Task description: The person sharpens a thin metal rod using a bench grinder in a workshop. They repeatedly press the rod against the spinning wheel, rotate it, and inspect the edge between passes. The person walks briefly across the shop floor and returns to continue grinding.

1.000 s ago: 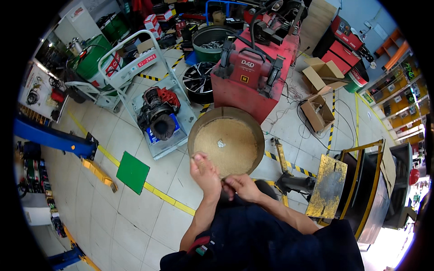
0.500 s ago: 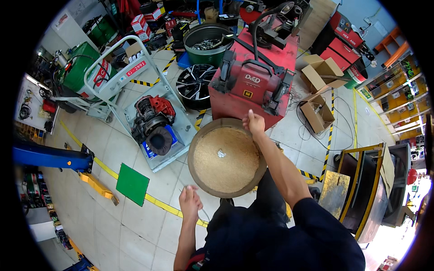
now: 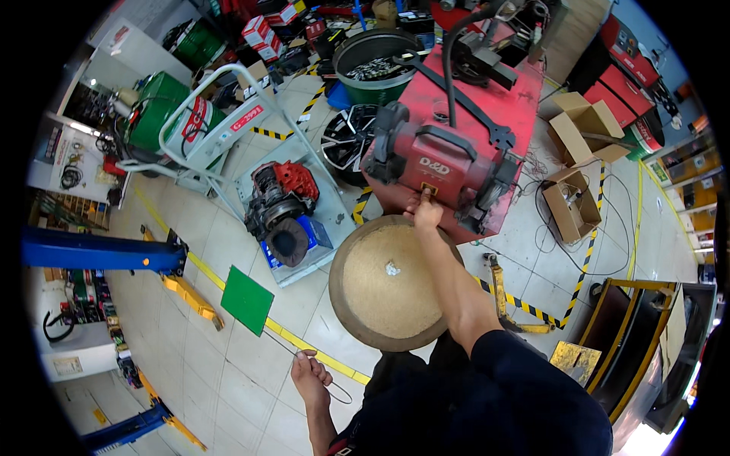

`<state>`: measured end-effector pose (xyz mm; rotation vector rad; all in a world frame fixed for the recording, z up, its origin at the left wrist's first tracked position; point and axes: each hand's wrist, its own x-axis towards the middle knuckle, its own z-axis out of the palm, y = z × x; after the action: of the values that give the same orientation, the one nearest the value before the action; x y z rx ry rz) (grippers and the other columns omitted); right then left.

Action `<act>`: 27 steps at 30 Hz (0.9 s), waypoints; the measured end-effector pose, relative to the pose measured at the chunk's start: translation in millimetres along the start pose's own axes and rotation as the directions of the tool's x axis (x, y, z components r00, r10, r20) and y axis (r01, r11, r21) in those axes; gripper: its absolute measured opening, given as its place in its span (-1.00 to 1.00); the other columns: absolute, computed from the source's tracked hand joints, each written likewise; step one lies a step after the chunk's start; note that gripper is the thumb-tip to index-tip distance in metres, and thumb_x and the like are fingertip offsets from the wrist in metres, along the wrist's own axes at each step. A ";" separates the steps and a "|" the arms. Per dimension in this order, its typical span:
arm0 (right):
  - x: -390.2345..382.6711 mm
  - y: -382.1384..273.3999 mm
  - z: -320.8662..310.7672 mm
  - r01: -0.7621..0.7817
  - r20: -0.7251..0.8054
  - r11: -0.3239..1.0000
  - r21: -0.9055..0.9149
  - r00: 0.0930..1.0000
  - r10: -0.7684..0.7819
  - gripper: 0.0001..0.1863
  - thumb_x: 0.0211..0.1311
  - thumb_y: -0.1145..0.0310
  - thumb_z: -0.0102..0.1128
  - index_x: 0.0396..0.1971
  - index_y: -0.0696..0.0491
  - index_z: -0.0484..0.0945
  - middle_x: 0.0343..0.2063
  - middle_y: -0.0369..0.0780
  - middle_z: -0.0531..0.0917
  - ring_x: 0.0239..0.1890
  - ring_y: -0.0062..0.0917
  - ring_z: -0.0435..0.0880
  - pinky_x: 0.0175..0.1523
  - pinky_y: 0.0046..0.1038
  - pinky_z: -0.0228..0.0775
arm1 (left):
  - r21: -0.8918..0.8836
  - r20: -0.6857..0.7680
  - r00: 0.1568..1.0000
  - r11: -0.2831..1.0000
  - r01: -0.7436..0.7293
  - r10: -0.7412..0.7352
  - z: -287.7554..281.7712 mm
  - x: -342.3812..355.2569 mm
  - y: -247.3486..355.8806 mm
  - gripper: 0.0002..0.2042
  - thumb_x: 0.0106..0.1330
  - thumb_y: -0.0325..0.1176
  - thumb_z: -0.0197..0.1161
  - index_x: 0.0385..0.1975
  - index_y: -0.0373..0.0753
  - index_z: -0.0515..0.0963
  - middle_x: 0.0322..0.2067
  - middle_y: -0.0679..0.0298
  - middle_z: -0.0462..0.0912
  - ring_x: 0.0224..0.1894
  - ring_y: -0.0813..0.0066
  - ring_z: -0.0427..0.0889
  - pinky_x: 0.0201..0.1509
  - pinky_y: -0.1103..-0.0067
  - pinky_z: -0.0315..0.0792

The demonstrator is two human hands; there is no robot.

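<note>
My left hand (image 3: 310, 376) is closed on a thin bent wire (image 3: 341, 391), low in the head view and left of my legs. My right hand (image 3: 426, 213) reaches up across a round metal pan (image 3: 342, 296), fingers curled at the small yellow switch (image 3: 429, 190) on the front of a red bench grinder (image 3: 449, 171). The grinder sits on a red metal stand (image 3: 487, 91). In the pan is a flat layer of pale tan granular material (image 3: 384, 304) with a small whitish crumpled piece (image 3: 393, 268) near the middle.
A trolley (image 3: 334, 220) carries a machine part (image 3: 274, 205) at left. Behind are a black wheel (image 3: 346, 144) and green tub (image 3: 372, 91). Cardboard boxes (image 3: 574, 205), cables and a yellow-framed rack (image 3: 627, 334) stand right. A blue lift arm (image 3: 103, 251) crosses the left.
My hands were together over the pan a second ago. My right hand has moved forward to the grinder's switch; my left hand has lowered toward the bottom left, holding the wire.
</note>
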<state>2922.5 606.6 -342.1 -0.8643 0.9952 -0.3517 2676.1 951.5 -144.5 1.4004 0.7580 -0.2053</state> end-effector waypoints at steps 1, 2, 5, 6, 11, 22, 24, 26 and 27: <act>-2.8 -5.4 0.9 -0.010 0.003 1.000 0.002 1.000 0.010 -0.52 0.50 -0.03 0.01 -0.35 0.13 0.58 -0.55 -0.27 0.62 -0.64 -0.57 0.54 -0.60 -0.46 0.47 | 0.020 0.036 0.999 1.000 -0.001 0.000 8.7 2.1 4.2 -0.66 0.60 -0.05 -0.10 -0.26 -0.21 0.42 -0.68 0.52 0.03 -0.72 0.75 -0.02 -0.71 0.69 -0.09; -1.9 -10.5 -3.6 -0.012 0.019 1.000 0.010 1.000 0.012 -0.54 0.50 -0.01 0.03 -0.36 0.11 0.58 -0.55 -0.27 0.62 -0.64 -0.57 0.55 -0.56 -0.45 0.49 | 0.038 0.071 0.997 0.999 0.003 -0.005 17.8 0.9 6.4 -0.66 0.60 -0.06 -0.10 -0.26 -0.21 0.42 -0.68 0.52 0.03 -0.72 0.75 -0.02 -0.71 0.70 -0.09; -6.7 -33.7 -37.7 -0.059 0.215 0.998 -0.003 0.975 0.058 -0.53 0.49 0.02 0.07 -0.38 0.16 0.60 -0.61 -0.26 0.62 -0.70 -0.55 0.53 -0.55 -0.46 0.48 | 0.114 0.291 0.953 0.992 0.051 -0.083 55.7 6.4 10.3 -0.67 0.61 -0.09 -0.09 -0.23 -0.24 0.44 -0.67 0.52 0.09 -0.71 0.77 0.04 -0.71 0.72 -0.05; -29.4 -36.2 -47.6 0.058 0.413 0.983 -0.174 0.911 0.019 -0.55 0.50 0.05 0.06 -0.35 0.18 0.60 -0.57 -0.27 0.63 -0.63 -0.56 0.56 -0.47 -0.48 0.48 | 0.137 0.384 0.913 0.986 0.090 -0.137 65.8 9.7 7.7 -0.68 0.60 -0.10 -0.08 -0.22 -0.24 0.45 -0.66 0.53 0.10 -0.71 0.78 0.04 -0.71 0.74 -0.05; -185.1 -93.2 -134.3 0.101 0.714 0.974 -0.201 0.696 0.076 -0.61 0.57 0.20 -0.06 0.01 0.22 0.58 -0.20 -0.22 0.70 -0.23 -0.57 0.66 -0.11 -0.49 0.53 | 0.309 0.783 0.479 0.916 0.257 -0.398 190.7 -3.1 6.3 -0.70 0.62 -0.07 -0.13 -0.16 -0.16 0.42 -0.68 0.53 0.14 -0.74 0.78 0.01 -0.71 0.71 -0.10; -134.4 -154.0 -196.0 0.056 0.206 0.997 0.055 0.976 -0.066 -0.71 0.49 0.30 0.06 -0.16 0.23 0.62 -0.35 -0.19 0.70 -0.51 -0.70 0.60 -0.45 -0.68 0.47 | 0.419 0.738 0.381 0.820 0.389 -0.557 363.5 -34.5 -40.9 -0.75 0.57 0.00 -0.05 -0.21 -0.01 0.39 -0.66 0.55 0.13 -0.73 0.80 0.06 -0.74 0.78 -0.05; -131.3 -155.8 -189.0 0.080 0.194 0.996 0.027 0.977 -0.084 -0.73 0.48 0.33 0.06 -0.18 0.23 0.63 -0.38 -0.19 0.70 -0.53 -0.72 0.58 -0.47 -0.67 0.46 | 0.398 0.723 0.436 0.838 0.372 -0.537 364.8 -29.9 -43.8 -0.75 0.58 -0.01 -0.05 -0.21 -0.02 0.40 -0.68 0.55 0.11 -0.75 0.79 0.05 -0.76 0.77 -0.08; -128.9 -161.1 -184.9 0.062 0.224 0.997 0.053 0.972 -0.072 -0.73 0.48 0.34 0.05 -0.14 0.23 0.62 -0.37 -0.19 0.71 -0.56 -0.72 0.57 -0.49 -0.67 0.45 | 0.398 0.761 0.377 0.839 0.372 -0.528 363.3 -13.6 -44.6 -0.75 0.58 -0.02 -0.05 -0.22 -0.03 0.40 -0.69 0.54 0.11 -0.76 0.78 0.03 -0.76 0.76 -0.10; -127.1 -161.6 -183.3 0.055 0.237 0.996 0.064 0.969 -0.069 -0.73 0.48 0.35 0.04 -0.12 0.23 0.62 -0.37 -0.19 0.71 -0.57 -0.72 0.57 -0.49 -0.68 0.44 | 0.398 0.780 0.343 0.838 0.374 -0.523 362.2 -6.5 -43.7 -0.75 0.58 -0.03 -0.05 -0.23 -0.04 0.40 -0.69 0.54 0.11 -0.77 0.78 0.02 -0.76 0.76 -0.11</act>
<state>2719.8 497.6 -190.8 -0.8653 0.7328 -0.3186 2776.1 602.7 -182.5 0.9576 0.2107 -1.3694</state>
